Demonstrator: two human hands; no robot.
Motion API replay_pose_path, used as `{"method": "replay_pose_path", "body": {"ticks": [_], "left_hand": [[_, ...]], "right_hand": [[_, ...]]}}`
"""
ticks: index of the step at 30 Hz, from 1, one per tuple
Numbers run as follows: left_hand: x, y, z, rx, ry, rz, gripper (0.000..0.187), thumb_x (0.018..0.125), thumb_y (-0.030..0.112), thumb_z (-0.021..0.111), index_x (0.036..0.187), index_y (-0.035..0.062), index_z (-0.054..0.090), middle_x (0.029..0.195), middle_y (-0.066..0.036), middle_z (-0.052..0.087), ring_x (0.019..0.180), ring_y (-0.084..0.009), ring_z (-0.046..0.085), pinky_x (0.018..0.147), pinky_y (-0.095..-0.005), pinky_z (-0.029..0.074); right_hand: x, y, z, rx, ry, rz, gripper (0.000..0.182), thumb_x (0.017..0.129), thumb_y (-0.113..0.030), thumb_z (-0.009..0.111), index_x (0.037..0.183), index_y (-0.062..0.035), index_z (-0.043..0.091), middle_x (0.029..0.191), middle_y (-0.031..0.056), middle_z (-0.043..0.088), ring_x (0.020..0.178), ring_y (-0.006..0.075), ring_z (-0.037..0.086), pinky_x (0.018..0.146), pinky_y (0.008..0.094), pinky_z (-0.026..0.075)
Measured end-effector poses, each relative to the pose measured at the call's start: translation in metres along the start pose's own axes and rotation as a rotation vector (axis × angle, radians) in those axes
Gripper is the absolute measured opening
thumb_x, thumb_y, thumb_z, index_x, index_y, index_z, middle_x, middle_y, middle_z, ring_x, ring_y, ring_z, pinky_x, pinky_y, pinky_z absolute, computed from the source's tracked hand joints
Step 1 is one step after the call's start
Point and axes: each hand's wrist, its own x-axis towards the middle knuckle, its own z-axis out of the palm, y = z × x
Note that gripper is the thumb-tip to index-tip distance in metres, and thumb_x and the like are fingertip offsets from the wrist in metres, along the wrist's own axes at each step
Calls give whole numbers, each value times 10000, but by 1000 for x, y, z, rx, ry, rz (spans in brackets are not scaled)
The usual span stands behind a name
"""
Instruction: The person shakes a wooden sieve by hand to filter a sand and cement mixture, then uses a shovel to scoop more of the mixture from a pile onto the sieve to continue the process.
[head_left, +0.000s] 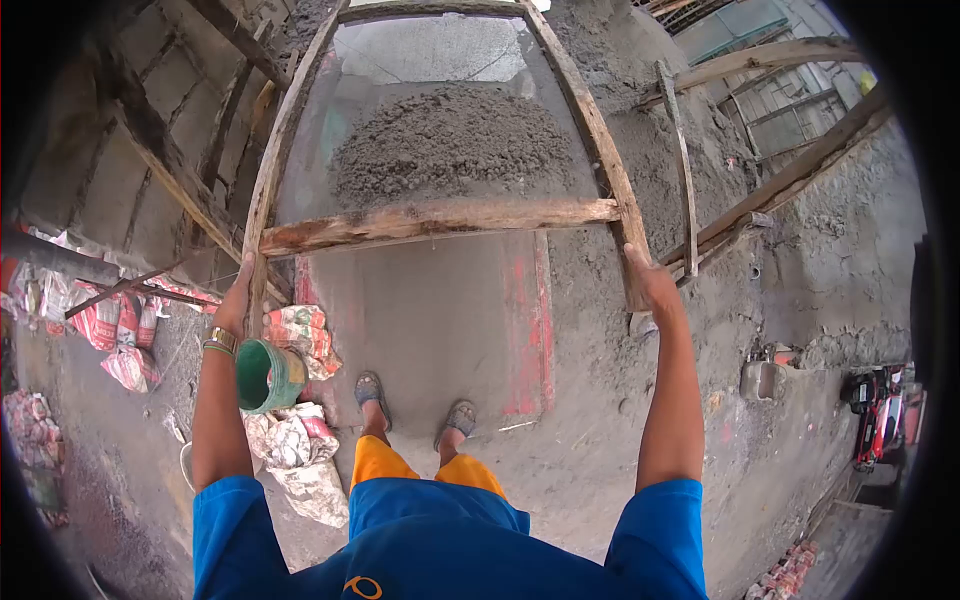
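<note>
1. The wood frame (590, 120) is in front of the person, one near end at each hand; its crossbar (430, 222) lies beyond both hands, btw. the two side rails.
2. L hand (237, 295) is closed around the near end of the L rail (283, 140).
3. R hand (652, 283) is gripping the near end of the R rail (618, 180), thumb lying along the wood.
4. A grey, lumpy heap (455, 140) is inside the frame's outline, beyond the crossbar.
5. L side is tight: old beams (160, 150) stand close to the L rail; green bucket (270, 378) is just below L hand, w/ sacks (302, 335) beside it.
6. R side has more room: bare ground (585, 340) below R hand; a thin post (680, 170) is near the R rail.
7. Btw. the arms, a flat slab (435, 320) w/ red edges reaches toward the sandals (370, 387).
</note>
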Motion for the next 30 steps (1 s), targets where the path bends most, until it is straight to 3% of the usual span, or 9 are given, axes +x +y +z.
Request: {"method": "replay_pose_path", "body": {"ticks": [3,7,12,15,17,20,21,25,30], "left_hand": [[-26,-52,-15,-29,3,-65,669,753,801,436,716,137,509,518,-14,500,382,-164,483,360,-295,422],[-35,-245,-47,-111,47,-112,651,830,724,412,779,88,540,548,-54,513,417,-184,522,398,-310,459],[-90,-430,-85,-171,93,67,732,799,731,461,846,7,550,574,-87,532,472,-204,562,425,-324,479],[-81,-424,-75,-158,101,54,732,796,722,471,830,-4,559,589,-98,541,484,-203,567,433,-326,479],[-13,-404,-67,-130,75,-51,650,833,731,378,837,100,536,576,-60,522,465,-197,546,431,-312,464],[52,-243,-17,-62,88,-57,675,808,767,374,741,119,552,558,-46,527,459,-181,539,424,-294,447],[52,-185,-4,-34,107,-33,677,787,787,385,700,135,545,550,-39,526,438,-168,527,406,-287,438],[25,-25,-10,-41,-22,25,656,759,770,484,774,116,533,529,-32,512,394,-154,506,367,-287,434],[-26,-30,-36,-12,-47,-23,654,767,777,457,747,127,516,535,-20,506,408,-148,510,371,-279,424]], "right_hand": [[-65,27,5,-34,38,45,809,745,-626,651,1036,127,610,967,224,640,861,280,630,775,363,481],[-140,255,92,121,-39,70,560,823,-406,676,1128,50,563,965,174,648,920,237,613,824,357,473],[-231,356,104,370,-177,179,552,834,-450,639,1149,-8,535,932,20,574,831,102,513,722,287,450],[-225,358,109,425,-176,120,415,846,-320,630,1116,-14,554,945,20,588,856,128,542,764,307,458],[-158,350,138,280,-138,-3,529,874,-444,590,1169,-7,538,951,41,590,871,141,532,766,315,455],[-42,243,142,61,-10,129,690,820,-560,613,1100,70,596,961,160,642,892,223,586,817,350,460],[-22,185,123,-114,70,177,920,740,-706,577,1159,113,553,1037,321,613,1035,385,604,865,411,457],[-21,1,15,37,10,-3,915,709,-702,618,1048,148,597,952,244,639,914,298,634,799,379,482],[-71,15,-8,-57,-63,77,865,768,-665,595,1120,124,560,1037,224,626,916,282,622,839,364,473]]}}
